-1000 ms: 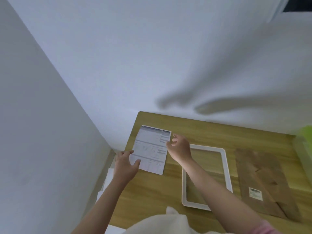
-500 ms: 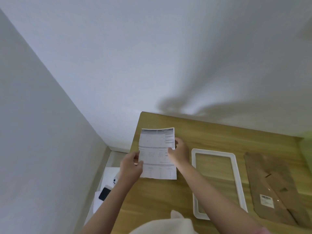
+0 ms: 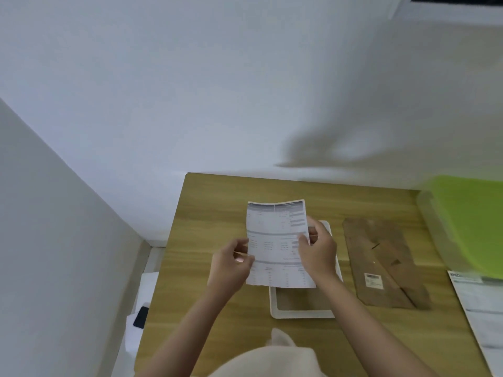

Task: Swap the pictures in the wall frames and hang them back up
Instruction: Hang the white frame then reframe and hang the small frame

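Observation:
A printed sheet (image 3: 275, 240) with grey table bands hangs upright above the wooden table (image 3: 212, 213). My left hand (image 3: 231, 263) pinches its left edge and my right hand (image 3: 317, 253) pinches its right edge. Below and behind the sheet a white picture frame (image 3: 302, 312) lies flat on the table, its upper part hidden by the paper and my right hand. A brown backing board (image 3: 381, 262) with a small white label lies to the right of the frame.
A lime-green object (image 3: 473, 224) stands at the table's right end, with another printed sheet (image 3: 479, 317) at the right edge. White walls meet in a corner on the left. Papers and a dark phone (image 3: 141, 317) lie on the floor beside the table.
The sheet rose off the table's left part and moved right, now held upright over the white frame. Both hands moved with it. The view shifted right, revealing the green object and second sheet.

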